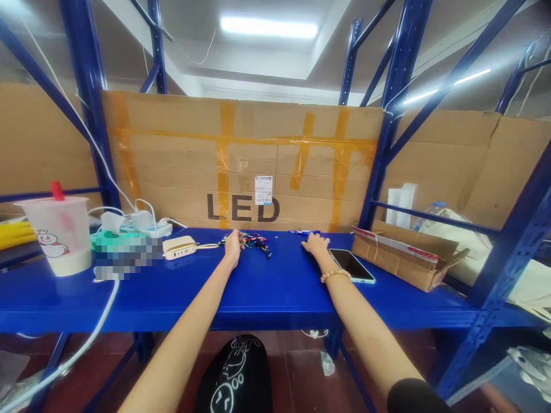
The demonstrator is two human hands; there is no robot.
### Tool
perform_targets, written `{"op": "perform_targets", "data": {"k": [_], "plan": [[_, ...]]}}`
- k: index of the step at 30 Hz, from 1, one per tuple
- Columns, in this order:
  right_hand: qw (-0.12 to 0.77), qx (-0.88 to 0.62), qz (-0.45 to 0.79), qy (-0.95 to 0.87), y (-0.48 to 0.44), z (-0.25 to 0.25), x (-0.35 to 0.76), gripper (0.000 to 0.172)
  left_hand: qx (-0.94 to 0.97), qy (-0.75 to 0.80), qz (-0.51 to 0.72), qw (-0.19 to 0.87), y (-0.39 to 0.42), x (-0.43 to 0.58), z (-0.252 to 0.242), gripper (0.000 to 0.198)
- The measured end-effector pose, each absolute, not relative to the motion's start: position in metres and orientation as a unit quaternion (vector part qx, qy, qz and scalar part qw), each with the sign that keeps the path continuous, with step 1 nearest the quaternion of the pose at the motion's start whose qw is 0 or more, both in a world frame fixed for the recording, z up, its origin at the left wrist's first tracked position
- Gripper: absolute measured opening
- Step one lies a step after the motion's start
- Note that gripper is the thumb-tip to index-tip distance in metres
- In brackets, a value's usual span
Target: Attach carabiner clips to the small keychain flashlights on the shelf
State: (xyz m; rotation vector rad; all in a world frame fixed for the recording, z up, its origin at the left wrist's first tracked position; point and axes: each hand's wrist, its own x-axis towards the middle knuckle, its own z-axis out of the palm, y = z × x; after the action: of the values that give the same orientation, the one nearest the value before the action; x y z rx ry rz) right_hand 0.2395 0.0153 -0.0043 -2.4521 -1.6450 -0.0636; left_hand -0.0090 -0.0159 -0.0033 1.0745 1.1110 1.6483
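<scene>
At the far part of the blue shelf table (271, 287), my left hand (233, 249) rests by a pile of small shiny pieces (257, 238) in red, green, purple and black. They are too small to name. Its fingers are curled together, and what they may hold is hidden. My right hand (317, 245), a beaded bracelet (336, 275) on its wrist, lies on the table with fingers spread. Just beyond its fingertips are small blue pieces (301, 232), whose kind I cannot make out. A phone (350, 265) lies beside the right wrist.
On the left stand a plastic cup (58, 235) with a red straw, a cream power bank (179, 248) and a power strip (160, 229) with cables. An open cardboard box (398, 258) sits on the right. Behind rises a cardboard sheet (185, 166) between blue posts (394, 103).
</scene>
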Motion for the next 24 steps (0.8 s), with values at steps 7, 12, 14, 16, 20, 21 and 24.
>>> {"op": "perform_targets", "data": {"k": [7, 12, 14, 16, 20, 21, 24], "plan": [[0.093, -0.829, -0.002, -0.552, 0.015, -0.006, 0.236, 0.059, 0.631, 0.490, 0.566, 0.205, -0.021, -0.008, -0.008, 0.018], [0.082, -0.833, 0.028, -0.547, 0.016, -0.006, 0.240, 0.066, 0.815, 0.461, 0.342, 0.079, -0.030, -0.004, -0.012, 0.032], [0.088, -0.831, 0.021, -0.549, 0.016, -0.006, 0.240, 0.066, 0.829, 0.466, 0.296, 0.086, -0.031, -0.004, -0.013, 0.035], [0.098, -0.826, 0.012, -0.555, 0.016, -0.006, 0.238, 0.065, 0.837, 0.468, 0.268, 0.093, -0.030, -0.004, -0.014, 0.036], [0.122, -0.809, 0.006, -0.575, 0.014, -0.004, 0.236, 0.053, 0.861, 0.442, 0.231, 0.101, -0.032, -0.001, -0.012, 0.039], [0.127, -0.805, 0.000, -0.580, 0.014, -0.003, 0.236, 0.047, 0.867, 0.434, 0.221, 0.102, -0.033, 0.000, -0.012, 0.040], [0.143, -0.794, -0.031, -0.589, 0.011, 0.000, 0.236, 0.028, 0.876, 0.428, 0.195, 0.110, -0.035, 0.003, -0.012, 0.041]]}}
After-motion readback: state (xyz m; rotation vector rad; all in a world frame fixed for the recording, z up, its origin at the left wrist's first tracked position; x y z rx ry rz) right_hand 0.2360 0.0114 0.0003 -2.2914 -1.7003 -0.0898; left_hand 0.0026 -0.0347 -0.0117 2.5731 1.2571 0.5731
